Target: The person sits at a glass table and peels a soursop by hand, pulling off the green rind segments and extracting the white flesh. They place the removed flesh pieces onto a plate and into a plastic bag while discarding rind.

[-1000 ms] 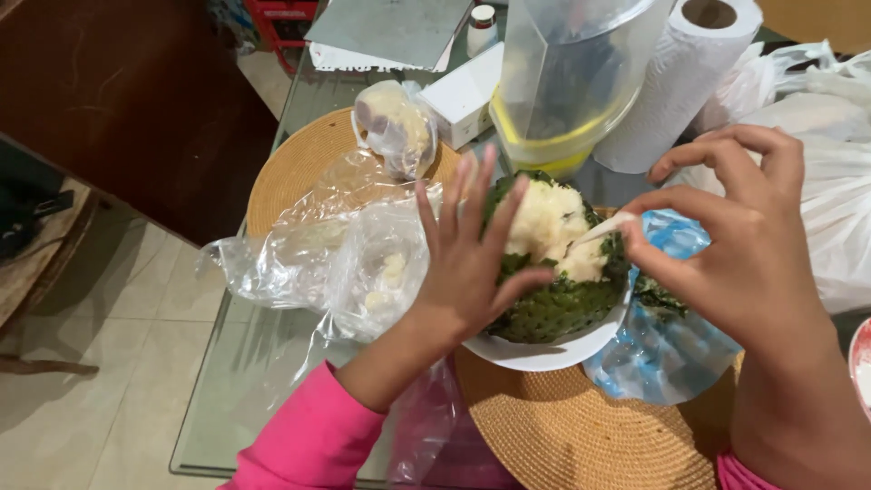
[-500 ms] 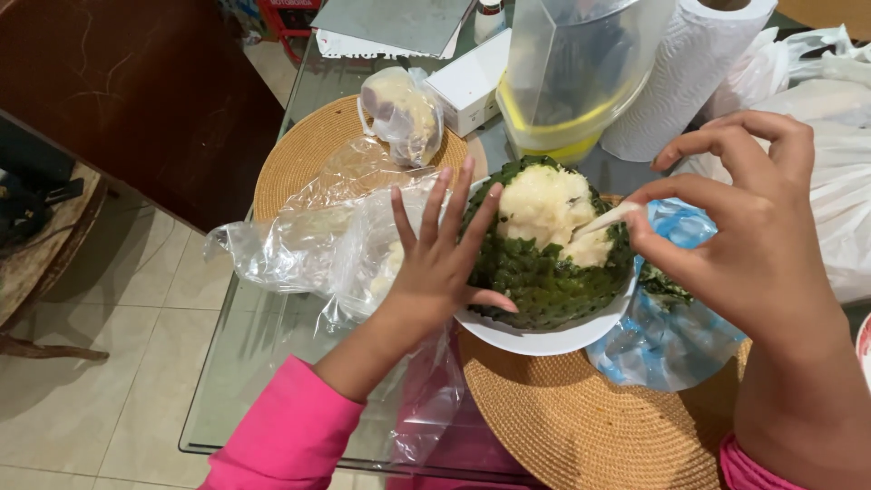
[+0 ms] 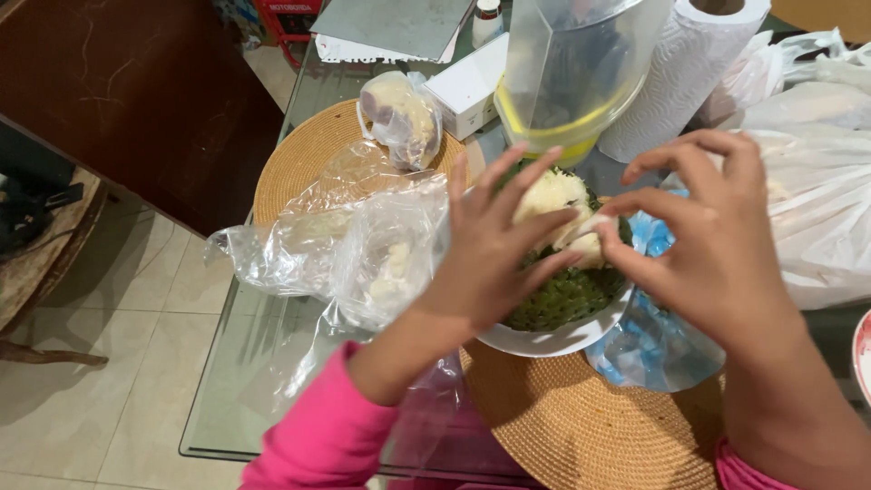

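Left hand [image 3: 490, 259] shifted up from fruit's flank onto white pulp, fingers spread, steadying spiky green soursop fruit [image 3: 567, 290] in white bowl [image 3: 553, 338] on bench. Right hand [image 3: 703, 249] brought closer, grip pinching pale plastic spoon handle [image 3: 585, 225] dug into pulp; scooping judged under way.

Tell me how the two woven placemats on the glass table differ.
The far woven placemat lies at the table's left edge, under a clear plastic bag and a small bagged bundle. The near woven placemat lies close to the person, carrying the white plate with the opened green fruit and part of a blue plastic bag. Both are round, tan and partly covered.
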